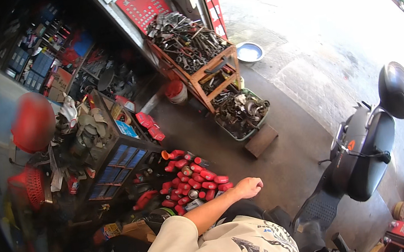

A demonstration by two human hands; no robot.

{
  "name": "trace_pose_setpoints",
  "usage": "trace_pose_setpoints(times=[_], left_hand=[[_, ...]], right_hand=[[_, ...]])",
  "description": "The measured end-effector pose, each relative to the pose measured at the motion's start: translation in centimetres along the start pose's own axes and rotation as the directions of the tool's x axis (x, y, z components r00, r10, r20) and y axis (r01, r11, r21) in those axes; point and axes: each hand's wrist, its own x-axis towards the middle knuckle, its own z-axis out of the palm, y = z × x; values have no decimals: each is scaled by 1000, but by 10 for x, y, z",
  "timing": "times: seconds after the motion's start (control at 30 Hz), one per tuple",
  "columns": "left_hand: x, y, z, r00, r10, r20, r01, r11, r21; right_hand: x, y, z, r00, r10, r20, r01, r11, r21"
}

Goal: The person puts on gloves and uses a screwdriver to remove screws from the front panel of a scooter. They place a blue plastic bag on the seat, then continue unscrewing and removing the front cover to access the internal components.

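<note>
1. Red plastic bottles (pixel 194 178) are sitting clustered, well left of the black scooter (pixel 373 158).
2. Bare left hand (pixel 249 187) is hovering left of scooter, beside bottles.
3. Fingers are looking curled; can't tell if pinching.

Left hand (pixel 249 187) with its palm hidden.
Whether its curled fingers hold anything cannot be told; the right hand is out of sight. A red rounded object (pixel 33 122) at left is blurred, the near edge cuts off the shirt (pixel 218 249), and many tools (pixel 189 46) are too small to tell apart.
</note>
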Motion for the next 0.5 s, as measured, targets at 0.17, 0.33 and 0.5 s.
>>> trace_pose_setpoints(times=[0.17, 0.33, 0.5], left_hand=[[16, -8, -54, 995, -74, -72, 74, 997, -12], [13, -33, -112, 943, -128, -307, 103, 990, -98], [-19, -79, -227, 554, -174, -814, 115, 985, -132]], right_hand=[[62, -53, 51, 993, 17, 114, -10, 998, -66], [118, -101, 96, 975, 3, 222, 28, 990, -137], [143, -151, 137, 956, -6, 293, 68, 977, -202]])
